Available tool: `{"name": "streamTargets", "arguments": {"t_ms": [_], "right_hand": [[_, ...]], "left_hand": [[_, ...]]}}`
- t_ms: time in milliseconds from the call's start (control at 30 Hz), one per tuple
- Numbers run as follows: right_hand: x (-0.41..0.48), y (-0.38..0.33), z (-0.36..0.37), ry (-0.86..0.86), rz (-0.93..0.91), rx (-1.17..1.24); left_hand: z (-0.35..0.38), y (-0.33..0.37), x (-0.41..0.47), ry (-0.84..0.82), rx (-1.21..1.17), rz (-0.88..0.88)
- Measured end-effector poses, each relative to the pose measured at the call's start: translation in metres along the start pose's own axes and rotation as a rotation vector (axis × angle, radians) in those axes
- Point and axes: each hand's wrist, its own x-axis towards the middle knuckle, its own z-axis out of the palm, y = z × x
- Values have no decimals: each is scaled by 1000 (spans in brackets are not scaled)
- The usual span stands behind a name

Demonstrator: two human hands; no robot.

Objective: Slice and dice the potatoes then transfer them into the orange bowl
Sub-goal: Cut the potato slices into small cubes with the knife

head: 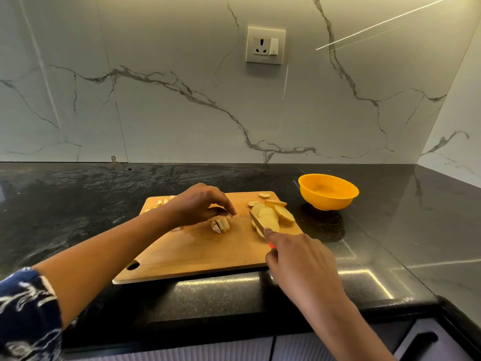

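The right hand (299, 259) is gripping the knife (256, 222), fingers wrapped round its handle, the blade lying against the near end of the pile of potato slices (272, 213) on the right of the cutting board (197, 254). The left hand (200, 204) is hovering over mid-board, fingers loosely curled and holding nothing (as far as shows), tips just above a small cut potato piece (220, 225). More pieces (160, 202) are lying at the board's far-left corner. The orange bowl (328, 191) is sitting on the bench (78, 204) just beyond the far-right corner.
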Motion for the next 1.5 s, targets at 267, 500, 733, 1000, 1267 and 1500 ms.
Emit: {"name": "streamTargets", "arguments": {"t_ms": [267,500,733,1000,1267,1500], "right_hand": [[1,-1,10,25,2,39],[0,-1,9,33,9,46],[-4,-8,10,35,-12,72],[0,-18,11,-9,-32,96],[-2,-25,14,-36,-50,101],[4,-36,21,-53,-57,64]], "left_hand": [[-6,-2,8,-209,-153,-132],[-23,-17,1,-429,-295,-201],[-12,-18,-5,-312,-255,-192],[4,15,-33,3,55,-393],[9,19,-56,98,201,-501],[10,16,-57,143,216,-399]]}}
